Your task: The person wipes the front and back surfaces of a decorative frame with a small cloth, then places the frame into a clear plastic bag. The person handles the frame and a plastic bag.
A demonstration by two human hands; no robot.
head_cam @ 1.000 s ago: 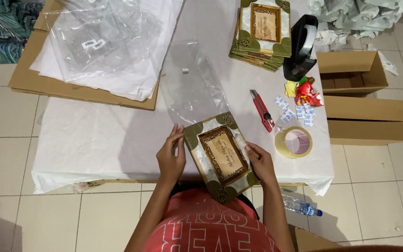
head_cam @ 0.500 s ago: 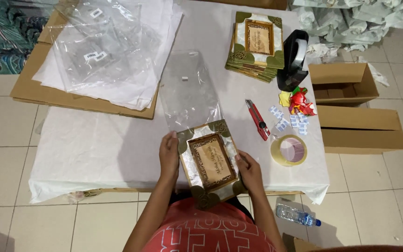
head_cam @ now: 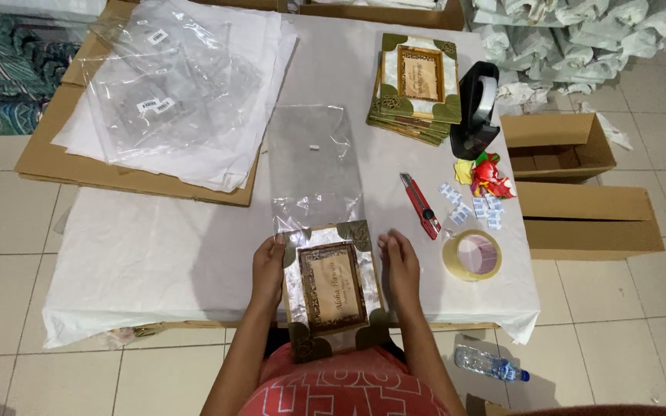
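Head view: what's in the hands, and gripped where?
A decorated picture frame, its top end at the mouth of a clear plastic sleeve. Left hand grips its left edge; right hand is at the right edge, firm grip unclear.
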